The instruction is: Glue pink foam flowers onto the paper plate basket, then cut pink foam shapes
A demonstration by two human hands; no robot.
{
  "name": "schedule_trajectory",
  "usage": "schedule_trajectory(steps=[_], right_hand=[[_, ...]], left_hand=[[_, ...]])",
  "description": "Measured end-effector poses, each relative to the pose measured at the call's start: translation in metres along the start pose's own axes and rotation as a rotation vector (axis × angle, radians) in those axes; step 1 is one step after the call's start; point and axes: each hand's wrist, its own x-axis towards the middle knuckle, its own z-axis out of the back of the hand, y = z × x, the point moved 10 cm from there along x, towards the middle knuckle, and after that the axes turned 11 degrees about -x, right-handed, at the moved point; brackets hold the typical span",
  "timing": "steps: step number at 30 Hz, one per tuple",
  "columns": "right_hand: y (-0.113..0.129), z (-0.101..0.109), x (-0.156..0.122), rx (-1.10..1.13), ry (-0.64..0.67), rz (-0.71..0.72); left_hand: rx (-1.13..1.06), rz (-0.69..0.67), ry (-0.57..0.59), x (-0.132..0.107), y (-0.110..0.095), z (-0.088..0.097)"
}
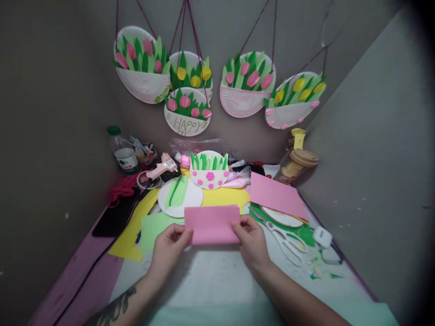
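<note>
A folded pink paper sheet point(212, 224) is held flat just above the table between both hands. My left hand point(169, 250) pinches its lower left corner, fingers closed on the edge. At the lower right edge, my right hand point(250, 240) grips the same sheet with thumb and fingers pressed together. Behind the sheet lies a white paper plate point(195, 197) with green paper leaves point(177, 190) on it. A second pink sheet point(276, 194) lies to the right.
White scissors point(288, 244) lie right of my right hand on green scraps. Yellow paper point(224, 197) and light green paper point(152, 226) cover the table. A glue gun point(162, 168), a bottle point(124, 151), a jar point(299, 162) and a decorated plate basket point(209, 172) stand at the back. Several tulip plate baskets hang on the wall.
</note>
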Motion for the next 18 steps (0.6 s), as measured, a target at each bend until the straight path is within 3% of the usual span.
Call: schedule_trajectory(steps=[7,18], right_hand=[[0.003,0.010,-0.001,0.037,-0.095,0.017],[0.001,0.013,0.001,0.037,-0.099,0.012]], left_hand=[[-0.031,0.018,-0.033,0.000,-0.001,0.003],[-0.184,0.124,-0.015,-0.001,0.010,-0.005]])
